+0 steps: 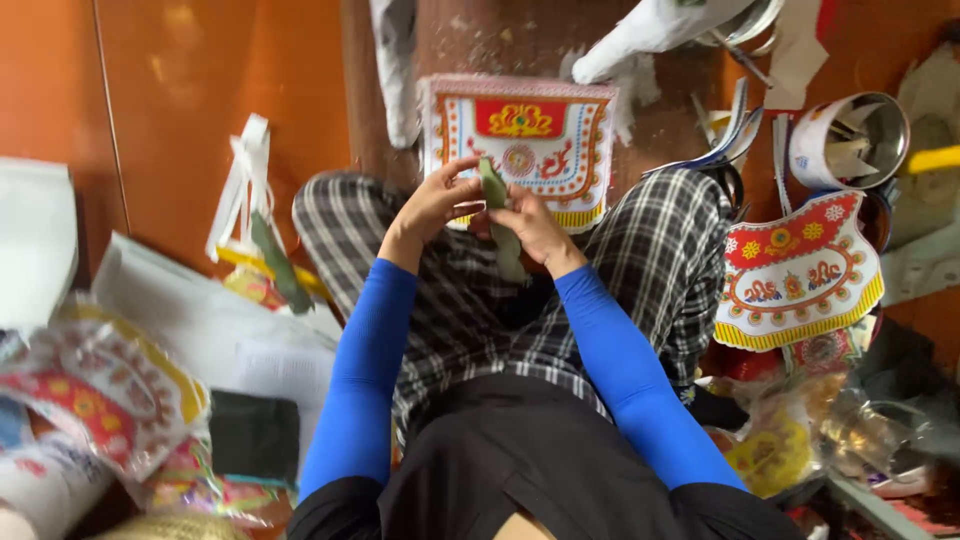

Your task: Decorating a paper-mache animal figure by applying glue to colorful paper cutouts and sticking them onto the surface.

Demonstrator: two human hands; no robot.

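I sit cross-legged in checked trousers and blue sleeves. My left hand (435,203) and my right hand (530,226) meet over my lap, both gripping a narrow green strip (497,215) that stands roughly upright between the fingers, its lower end hanging past my right wrist. Just beyond the hands lies a stack of ornate paper cut-outs (520,135), red, white and yellow with a scalloped fringe.
A second ornate cut-out (797,272) rests by my right knee, with a paper-wrapped metal tin (848,140) behind it. A white bag with a green strip (258,225) stands at my left knee. Plastic-wrapped colourful packets (95,400) and a dark green block (254,436) lie at left.
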